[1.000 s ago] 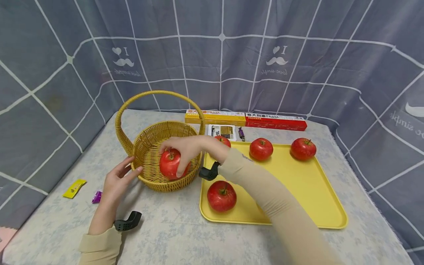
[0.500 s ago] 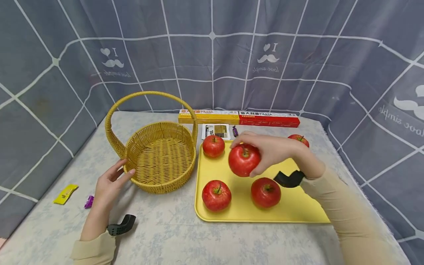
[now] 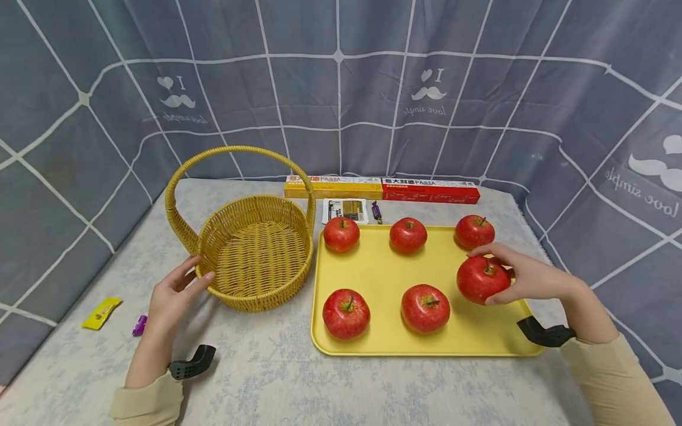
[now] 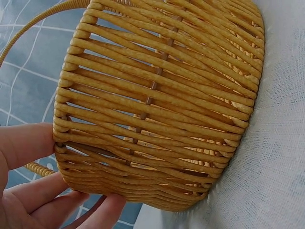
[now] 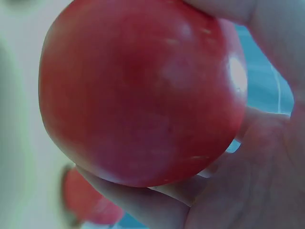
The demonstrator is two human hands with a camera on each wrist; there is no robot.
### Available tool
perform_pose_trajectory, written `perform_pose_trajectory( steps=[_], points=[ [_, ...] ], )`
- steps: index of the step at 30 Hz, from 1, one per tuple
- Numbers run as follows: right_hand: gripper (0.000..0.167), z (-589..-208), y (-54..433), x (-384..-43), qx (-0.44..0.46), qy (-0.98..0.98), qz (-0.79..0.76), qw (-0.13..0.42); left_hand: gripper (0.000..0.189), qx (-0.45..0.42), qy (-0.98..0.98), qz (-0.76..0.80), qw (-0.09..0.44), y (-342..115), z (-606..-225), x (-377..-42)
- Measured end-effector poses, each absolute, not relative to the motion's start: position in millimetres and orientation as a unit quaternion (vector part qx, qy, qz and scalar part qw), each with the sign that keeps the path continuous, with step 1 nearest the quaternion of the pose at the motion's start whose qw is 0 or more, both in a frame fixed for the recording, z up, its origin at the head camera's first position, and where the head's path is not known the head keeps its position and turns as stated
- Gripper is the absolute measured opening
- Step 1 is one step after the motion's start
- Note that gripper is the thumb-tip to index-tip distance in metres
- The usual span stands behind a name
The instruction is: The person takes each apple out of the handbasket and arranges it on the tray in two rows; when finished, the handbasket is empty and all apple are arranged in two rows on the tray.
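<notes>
My right hand grips a red apple by its sides, over the right part of the yellow tray. In the right wrist view the held apple fills most of the frame, with thumb and fingers curved round it. Several more red apples lie on the tray: a back row along the far edge and two near the front, such as the front left apple. On the left, my left hand holds the rim of a woven basket with a tall handle. Nothing lies inside the basket.
Behind the tray stand a yellow pasta box and a red pasta box, end to end. A flat packet and a purple candy lie before them. A yellow packet and purple wrapper lie far left.
My right hand has lifted the apple out of the basket and carried it rightward across the tray, lowering it near the tray's right side. My left hand stays at the basket rim.
</notes>
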State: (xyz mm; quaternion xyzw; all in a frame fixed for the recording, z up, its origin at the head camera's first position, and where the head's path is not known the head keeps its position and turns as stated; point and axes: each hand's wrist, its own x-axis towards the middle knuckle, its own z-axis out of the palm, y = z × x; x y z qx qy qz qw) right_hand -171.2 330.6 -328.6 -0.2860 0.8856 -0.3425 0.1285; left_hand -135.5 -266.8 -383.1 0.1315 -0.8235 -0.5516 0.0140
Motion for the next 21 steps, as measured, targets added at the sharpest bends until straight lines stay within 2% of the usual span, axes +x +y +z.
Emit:
perform_pose_trajectory(
  steps=[6,11,17,21],
  points=[
    [0.070,-358.5,354.5,-159.3,-0.247,0.888,-0.369,0.124,0.074,0.143,-0.833,-0.534,0.003,-269.2,-380.4,-135.7],
    [0.072,-369.3,365.4,-153.3,-0.212,0.900,-0.358,0.130,0.075,0.134,-0.839,-0.527,0.001,-271.7,-378.6,-135.3],
    [0.074,-372.9,369.5,-150.6,-0.190,0.902,-0.357,0.151,0.075,0.080,-0.868,-0.489,0.011,-275.7,-374.1,-134.4],
    [0.075,-369.1,368.4,-150.4,-0.192,0.903,-0.348,0.162,0.072,0.026,-0.911,-0.411,0.003,-277.5,-366.6,-135.5]
  ],
)
